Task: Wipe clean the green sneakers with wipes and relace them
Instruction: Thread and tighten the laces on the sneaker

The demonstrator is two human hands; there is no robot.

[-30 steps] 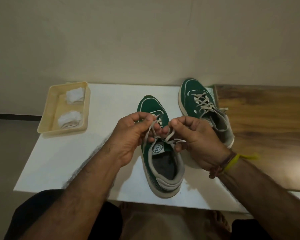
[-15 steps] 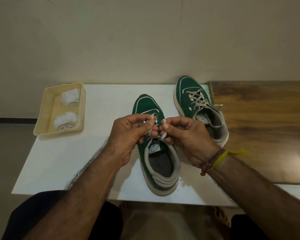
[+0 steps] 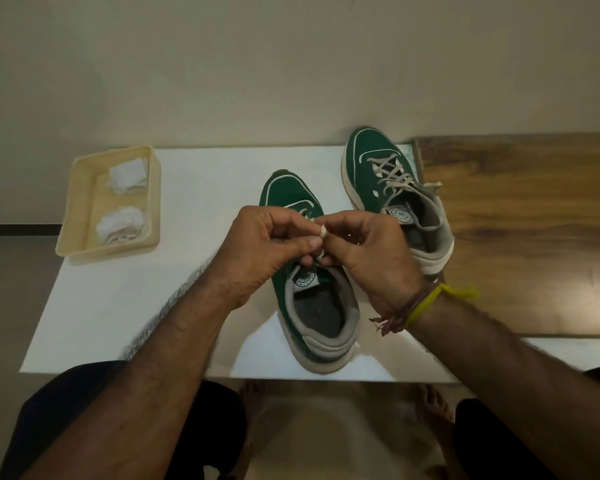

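Two green sneakers stand on a white table (image 3: 194, 188). The near sneaker (image 3: 288, 194) is in the middle, heel toward me. Above its tongue my left hand (image 3: 267, 244) and my right hand (image 3: 364, 251) meet, fingers curled, each pinching the off-white lace (image 3: 321, 232). A short loop of that lace shows between the fingertips; the rest of the lacing is hidden under my hands. The far sneaker (image 3: 368, 150) sits at the back right, laced, with a lace end trailing to the right.
A cream plastic tray (image 3: 70, 216) at the table's back left holds two crumpled white wipes (image 3: 127, 174). A wooden surface (image 3: 527, 209) adjoins the table on the right. A wall stands close behind. My knees and bare feet are below the table's front edge.
My hands have closed together over the near sneaker's tongue; the long lace strands seen a second ago are drawn up into a small loop between my fingertips.
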